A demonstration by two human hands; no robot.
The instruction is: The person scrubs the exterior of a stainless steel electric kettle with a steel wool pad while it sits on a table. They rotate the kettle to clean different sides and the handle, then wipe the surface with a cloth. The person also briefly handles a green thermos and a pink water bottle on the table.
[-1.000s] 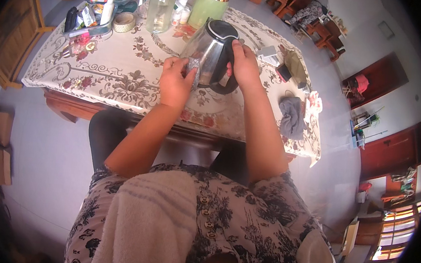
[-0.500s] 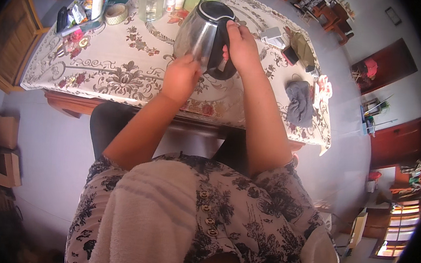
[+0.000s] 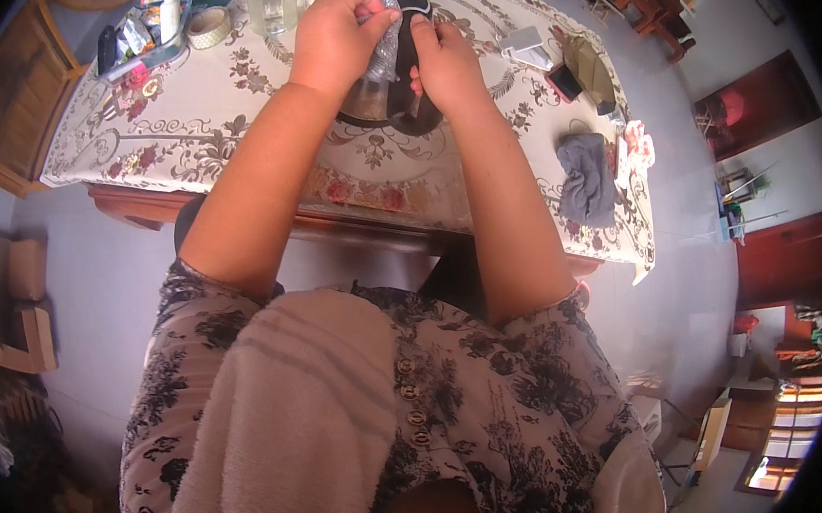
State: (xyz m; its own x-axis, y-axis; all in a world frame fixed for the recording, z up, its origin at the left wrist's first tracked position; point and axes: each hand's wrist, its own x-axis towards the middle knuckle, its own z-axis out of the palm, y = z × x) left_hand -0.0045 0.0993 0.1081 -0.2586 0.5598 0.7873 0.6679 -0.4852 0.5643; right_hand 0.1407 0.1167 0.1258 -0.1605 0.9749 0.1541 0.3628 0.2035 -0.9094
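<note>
A glass jug [image 3: 373,105] with a black base, lid and handle stands on the patterned tablecloth in front of me. My right hand [image 3: 450,67] is closed around its black handle at the right side. Higher up, my left hand [image 3: 337,33] pinches a silvery grey, crumpled, textured piece [image 3: 383,54], perhaps a cloth or wrap, which hangs down against the jug's body. Its exact kind is hard to make out. Part of the jug's left side is hidden behind my left hand.
Left of the jug stand a clear pitcher [image 3: 272,0], a tape roll [image 3: 209,28] and a tray [image 3: 172,41] of small items. To the right lie a grey cloth [image 3: 586,179], a white box-like item [image 3: 525,44], a dark phone-like item [image 3: 564,82] and an olive pouch [image 3: 590,72].
My left hand has risen from the jug's lower side to near its top, and the silvery piece now shows in it. The jug has become more upright; my right hand stays on the handle.
</note>
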